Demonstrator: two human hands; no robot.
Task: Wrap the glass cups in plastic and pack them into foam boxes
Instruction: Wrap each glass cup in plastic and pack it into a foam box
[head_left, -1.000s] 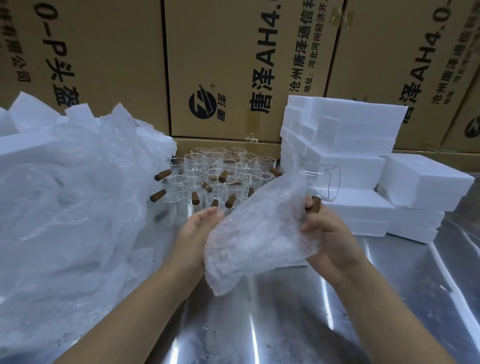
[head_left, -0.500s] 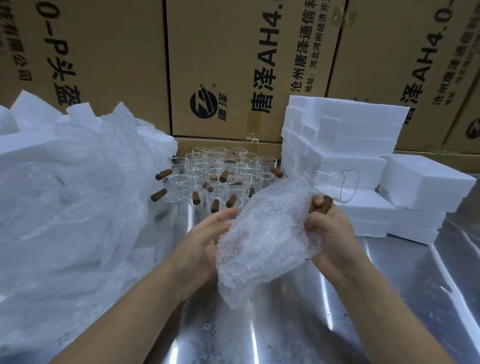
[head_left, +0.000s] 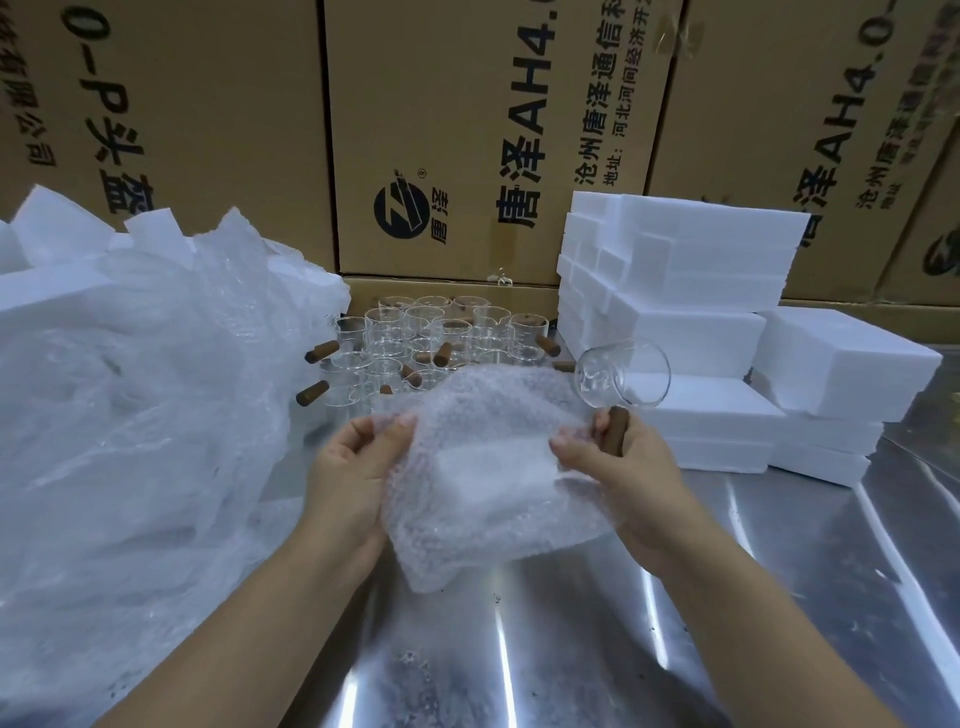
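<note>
All legible print is found on the cardboard cartons stacked behind the counter (head_left: 571, 649), and it is turned on its side. On the middle carton (head_left: 457, 93) a round black logo (head_left: 397, 212) is printed with "唐泽" beside it. Large characters reading "唐泽AH4." follow and are cut off at the top edge. Two smaller lines read "沧州唐泽通信" and "地址:河北河间经济开". On the left carton (head_left: 218, 104) "0-P头盔" is printed. On the right carton (head_left: 769, 93) "泽AH4.0-" and "沧州唐泽通信" can be read; the smaller print there is blurred.

Hidden and cropped parts
Bubble wrap (head_left: 488, 467) hides the front cups (head_left: 431, 332) and some left hand (head_left: 353, 467) fingers; right hand (head_left: 623, 467) covers most of the held cup (head_left: 623, 374) handle; cartons (head_left: 467, 104) cropped at top.
</note>
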